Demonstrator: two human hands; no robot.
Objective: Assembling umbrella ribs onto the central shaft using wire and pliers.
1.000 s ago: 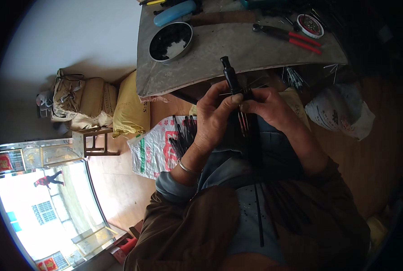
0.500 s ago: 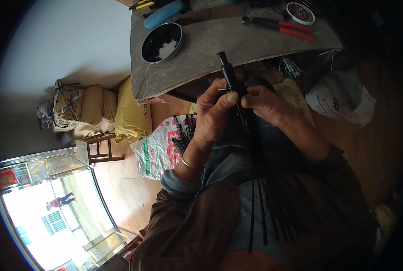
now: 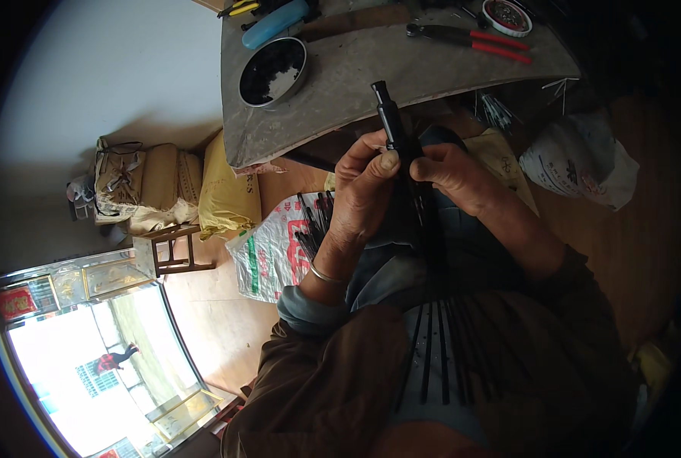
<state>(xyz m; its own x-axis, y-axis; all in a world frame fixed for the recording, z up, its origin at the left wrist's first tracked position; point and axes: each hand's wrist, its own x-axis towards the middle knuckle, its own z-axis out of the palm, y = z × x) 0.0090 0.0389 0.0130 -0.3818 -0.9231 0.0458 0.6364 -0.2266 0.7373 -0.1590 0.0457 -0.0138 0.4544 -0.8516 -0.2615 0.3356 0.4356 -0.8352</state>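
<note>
Clasping a black handle (image 3: 388, 114), left hand (image 3: 362, 187) faces right hand (image 3: 456, 177).

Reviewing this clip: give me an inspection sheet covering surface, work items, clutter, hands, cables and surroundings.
Surface: grey table, marked-looking, bearing a bowl, red-handled pliers and a blue case.
Work items: black tube, tilted; thin black rods fan out over the lap.
Clutter: yellow sack and printed plastic sheet on the floor, left; white bag, right.
Hands: left hand grips the tube; right hand is beside it, fingertips partly hidden.
Cables: nothing seen.
Surroundings: wooden stool; bright opening with a person outside.
</note>
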